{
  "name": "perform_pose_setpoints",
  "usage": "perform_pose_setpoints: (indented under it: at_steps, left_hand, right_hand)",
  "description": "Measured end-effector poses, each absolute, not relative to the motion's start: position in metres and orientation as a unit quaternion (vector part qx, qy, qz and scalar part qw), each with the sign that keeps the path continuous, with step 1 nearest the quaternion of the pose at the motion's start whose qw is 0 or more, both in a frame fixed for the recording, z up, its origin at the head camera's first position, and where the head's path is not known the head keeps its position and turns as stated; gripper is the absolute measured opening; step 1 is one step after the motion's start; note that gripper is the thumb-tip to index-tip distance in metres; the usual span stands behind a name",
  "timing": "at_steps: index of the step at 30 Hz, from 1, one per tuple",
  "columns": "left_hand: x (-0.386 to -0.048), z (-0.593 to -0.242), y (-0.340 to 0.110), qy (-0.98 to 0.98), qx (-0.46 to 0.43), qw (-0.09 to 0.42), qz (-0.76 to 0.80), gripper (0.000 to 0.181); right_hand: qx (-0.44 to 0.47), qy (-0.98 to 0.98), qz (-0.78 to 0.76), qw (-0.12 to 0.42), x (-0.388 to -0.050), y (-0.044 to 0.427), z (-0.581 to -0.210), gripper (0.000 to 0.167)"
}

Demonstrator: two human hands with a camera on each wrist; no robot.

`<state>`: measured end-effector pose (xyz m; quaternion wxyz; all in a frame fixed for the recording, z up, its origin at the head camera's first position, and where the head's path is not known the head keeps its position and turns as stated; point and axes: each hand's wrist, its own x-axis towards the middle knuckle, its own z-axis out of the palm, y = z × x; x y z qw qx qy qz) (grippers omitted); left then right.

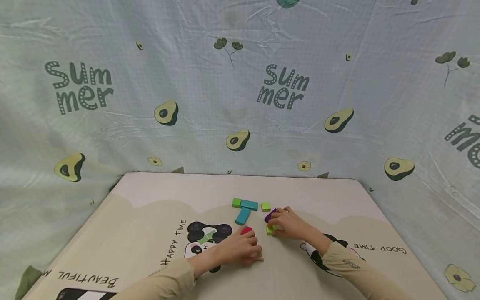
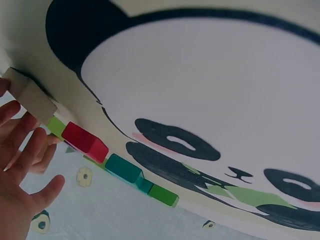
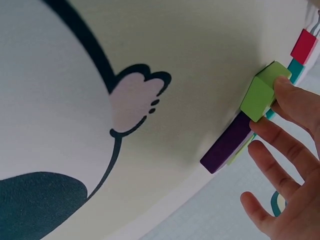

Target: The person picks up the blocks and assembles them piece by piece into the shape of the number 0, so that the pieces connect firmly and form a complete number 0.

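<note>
My left hand (image 1: pixel 240 248) is low in the middle of the head view, its thumb and fingertips at one end of a greyish-beige block (image 2: pixel 32 97). A red block (image 2: pixel 85 141) stands just beyond that hand. Farther right, my right hand (image 1: pixel 290 225) pinches a light green block (image 3: pixel 265 90) between thumb and a finger, while its other fingers are spread apart. A purple block (image 3: pixel 226 143) lies against or close beside the light green one, partly covered by the hand in the head view.
Beyond the hands, two teal blocks (image 1: pixel 249 205) and a green block (image 1: pixel 236 202) lie together. Another light green block (image 1: pixel 266 206) is just to their right. The table (image 1: pixel 157 187) has printed pandas and lettering, and a patterned cloth (image 1: pixel 202 83) hangs behind it.
</note>
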<state>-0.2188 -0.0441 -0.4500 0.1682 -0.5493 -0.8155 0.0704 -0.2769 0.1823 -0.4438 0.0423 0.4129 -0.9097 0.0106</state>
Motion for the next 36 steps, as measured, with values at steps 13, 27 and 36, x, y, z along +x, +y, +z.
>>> perform_pose_setpoints:
  at_steps: [13,27,36]
  left_hand:
    - [-0.2156,-0.4524,-0.045,-0.821,-0.542,0.169,0.065,0.016]
    - [-0.2157,-0.454,-0.0446,-0.822,-0.539,0.172,0.065,0.017]
    - [-0.2147,-0.4466,-0.0496,-0.831,-0.535,0.144,0.056,0.021]
  right_hand:
    - [0.412,-0.91,0.01,0.042,-0.2748,0.1822,-0.4425,0.018]
    - [0.395,-0.918,0.018,0.027,-0.276,0.1807,-0.4439,0.019]
    - [0.405,-0.913,0.006,0.042,-0.2768,0.1809,-0.442,0.02]
